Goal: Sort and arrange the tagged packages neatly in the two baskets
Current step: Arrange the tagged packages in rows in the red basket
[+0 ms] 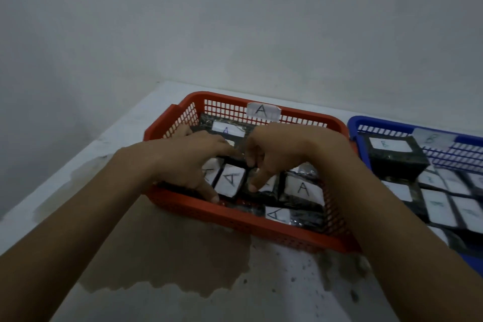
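1. Both hands are down inside the red basket [183, 205]. The left hand [193, 162] lies spread over the A-tagged packages [231, 180] on the basket's 9 o'clock side, fingers fairly straight and pressing, thumb down by the near wall. The right hand [277, 154] has curled fingers with the tips on a package at the centre; whether it pinches or only pushes, I cannot tell.
2. Black-wrapped packages with white tags fill the red basket, which carries an A label [262, 111] at 12 o'clock. The blue basket [351, 125], at 3 o'clock on the table [261, 295], holds the B-tagged packages [392, 151].
3. The step looks like squaring up the middle row. Press flat, slide the packages edge to edge, and close the gaps toward one wall before touching the next row.
4. The glossy wrap probably slips, so push low on the sides rather than on the paper tags, which could crease or peel.
5. Afterwards, check the 6 o'clock package [278, 214], which seems to sit slightly askew.
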